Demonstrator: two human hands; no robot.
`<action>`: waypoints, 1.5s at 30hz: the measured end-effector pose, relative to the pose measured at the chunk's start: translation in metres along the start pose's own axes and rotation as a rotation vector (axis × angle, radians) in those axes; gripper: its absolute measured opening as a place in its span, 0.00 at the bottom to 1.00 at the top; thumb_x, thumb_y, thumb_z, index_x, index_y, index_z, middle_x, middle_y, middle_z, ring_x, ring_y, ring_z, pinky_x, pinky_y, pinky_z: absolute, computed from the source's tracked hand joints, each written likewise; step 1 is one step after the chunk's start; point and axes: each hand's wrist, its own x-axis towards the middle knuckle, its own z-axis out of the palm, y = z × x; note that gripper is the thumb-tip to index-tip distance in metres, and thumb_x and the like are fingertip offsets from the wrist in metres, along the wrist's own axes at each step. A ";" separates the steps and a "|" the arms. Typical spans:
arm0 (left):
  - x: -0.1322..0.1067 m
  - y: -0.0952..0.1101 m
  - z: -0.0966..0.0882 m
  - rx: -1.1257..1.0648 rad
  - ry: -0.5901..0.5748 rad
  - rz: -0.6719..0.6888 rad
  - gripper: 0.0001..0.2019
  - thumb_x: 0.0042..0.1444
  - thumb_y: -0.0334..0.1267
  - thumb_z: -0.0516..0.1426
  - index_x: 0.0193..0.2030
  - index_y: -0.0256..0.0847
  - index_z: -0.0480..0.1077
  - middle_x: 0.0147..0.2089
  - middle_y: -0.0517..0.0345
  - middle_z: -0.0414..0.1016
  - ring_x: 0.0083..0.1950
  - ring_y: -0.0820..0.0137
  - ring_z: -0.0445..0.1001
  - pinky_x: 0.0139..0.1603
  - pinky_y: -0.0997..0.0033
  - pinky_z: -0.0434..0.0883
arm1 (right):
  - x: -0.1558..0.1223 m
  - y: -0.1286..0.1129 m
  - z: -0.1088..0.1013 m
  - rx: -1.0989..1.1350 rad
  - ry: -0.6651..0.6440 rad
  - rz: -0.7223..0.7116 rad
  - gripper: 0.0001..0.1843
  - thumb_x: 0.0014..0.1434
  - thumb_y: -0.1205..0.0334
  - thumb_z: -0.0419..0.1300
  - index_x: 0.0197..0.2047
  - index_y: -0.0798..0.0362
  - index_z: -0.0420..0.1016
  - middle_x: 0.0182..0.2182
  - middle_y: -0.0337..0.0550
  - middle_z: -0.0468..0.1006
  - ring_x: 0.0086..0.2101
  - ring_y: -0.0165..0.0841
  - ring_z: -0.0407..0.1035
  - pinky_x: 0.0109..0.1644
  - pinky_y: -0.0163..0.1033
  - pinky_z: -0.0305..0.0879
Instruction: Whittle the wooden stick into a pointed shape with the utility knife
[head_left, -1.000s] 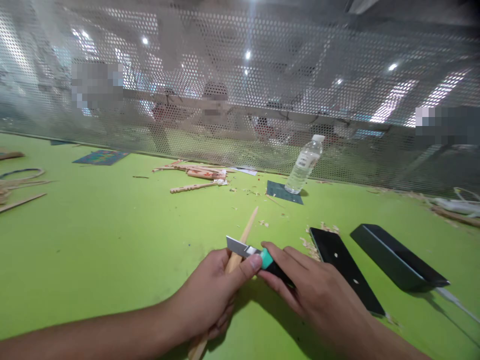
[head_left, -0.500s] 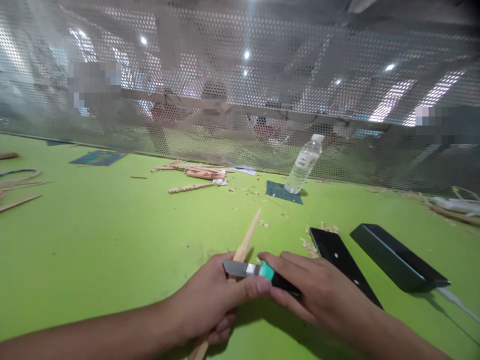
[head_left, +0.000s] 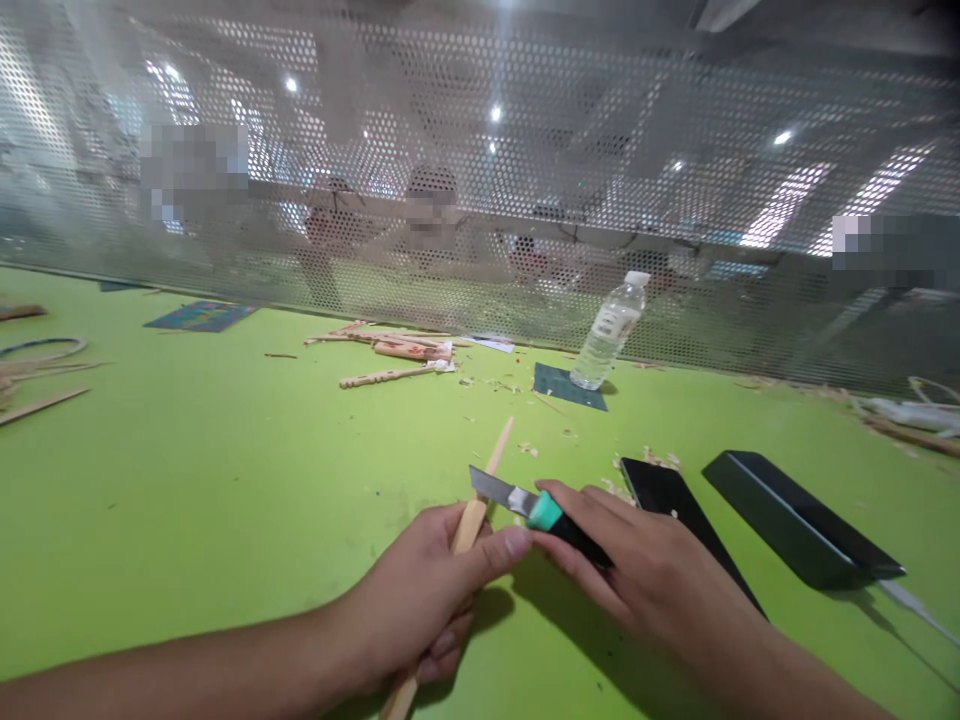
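My left hand [head_left: 427, 590] is closed around a pale wooden stick [head_left: 470, 525] whose tapered tip points up and away over the table. The stick's lower end shows below my fingers. In my right hand [head_left: 622, 560] is a carving knife [head_left: 546, 512] with a black and teal handle, gripped from the right. Its short flat blade lies across the stick, just beyond my left thumb. The left thumb reaches toward the knife handle; whether it touches cannot be made out.
On the green table [head_left: 225, 540], a black phone [head_left: 675, 510] and a dark box-shaped device [head_left: 795, 515] with a white cable lie right. A water bottle [head_left: 611, 330] stands on a dark sheet [head_left: 559, 384]. Carved sticks [head_left: 397, 375] and shavings lie ahead, before a perforated metal screen [head_left: 465, 230].
The knife blade has shifted up along the stick toward its tip, and my right hand has moved slightly with it. The left hand keeps its hold, with the stick's tip slightly further left.
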 end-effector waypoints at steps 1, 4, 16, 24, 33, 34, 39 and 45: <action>0.000 0.001 0.000 0.008 -0.002 -0.011 0.22 0.58 0.58 0.66 0.43 0.44 0.64 0.12 0.77 0.55 0.12 0.81 0.50 0.09 0.86 0.57 | 0.000 0.002 0.000 0.005 -0.026 -0.010 0.22 0.77 0.48 0.45 0.56 0.54 0.72 0.38 0.48 0.83 0.32 0.39 0.78 0.32 0.43 0.70; -0.001 0.002 0.000 0.023 -0.027 -0.031 0.24 0.54 0.57 0.69 0.41 0.43 0.65 0.12 0.76 0.56 0.12 0.81 0.51 0.10 0.86 0.59 | 0.001 0.006 -0.001 0.054 -0.105 -0.055 0.23 0.78 0.48 0.44 0.58 0.54 0.71 0.38 0.47 0.83 0.33 0.38 0.79 0.33 0.42 0.71; 0.003 -0.007 0.002 0.029 0.011 0.040 0.23 0.60 0.61 0.63 0.40 0.43 0.65 0.12 0.76 0.55 0.10 0.80 0.50 0.08 0.84 0.54 | -0.001 -0.010 0.001 -0.016 -0.025 -0.033 0.23 0.78 0.51 0.43 0.60 0.56 0.69 0.37 0.48 0.82 0.31 0.39 0.79 0.28 0.43 0.71; -0.002 0.003 0.001 -0.016 -0.026 -0.032 0.23 0.58 0.60 0.65 0.43 0.45 0.64 0.14 0.77 0.55 0.12 0.82 0.48 0.10 0.86 0.55 | 0.002 0.005 -0.004 0.048 -0.090 -0.041 0.21 0.77 0.49 0.46 0.57 0.55 0.72 0.37 0.47 0.83 0.32 0.40 0.79 0.32 0.44 0.73; -0.001 0.003 0.001 0.026 -0.009 -0.029 0.25 0.50 0.58 0.70 0.38 0.45 0.65 0.12 0.78 0.53 0.11 0.81 0.48 0.09 0.85 0.54 | 0.000 0.002 -0.002 0.081 -0.167 -0.134 0.23 0.77 0.50 0.46 0.56 0.57 0.74 0.38 0.49 0.84 0.33 0.40 0.81 0.33 0.44 0.75; 0.000 0.002 0.001 0.040 -0.013 -0.012 0.25 0.52 0.60 0.69 0.37 0.44 0.65 0.12 0.77 0.53 0.11 0.81 0.49 0.09 0.85 0.54 | 0.000 0.000 -0.001 0.061 -0.153 -0.129 0.23 0.77 0.50 0.46 0.56 0.58 0.74 0.38 0.49 0.84 0.32 0.40 0.80 0.32 0.44 0.75; 0.002 -0.004 0.000 0.057 -0.003 0.025 0.24 0.57 0.61 0.64 0.34 0.41 0.67 0.11 0.73 0.55 0.09 0.81 0.49 0.08 0.84 0.54 | 0.000 -0.013 0.000 0.016 -0.074 -0.057 0.24 0.78 0.49 0.44 0.58 0.57 0.71 0.38 0.49 0.83 0.32 0.40 0.80 0.30 0.44 0.73; 0.002 -0.004 -0.002 -0.166 -0.041 -0.002 0.22 0.63 0.60 0.60 0.32 0.45 0.62 0.14 0.75 0.53 0.12 0.82 0.45 0.08 0.85 0.53 | 0.001 -0.008 -0.001 0.011 0.079 0.026 0.19 0.77 0.50 0.48 0.57 0.54 0.71 0.38 0.48 0.83 0.32 0.38 0.79 0.33 0.41 0.72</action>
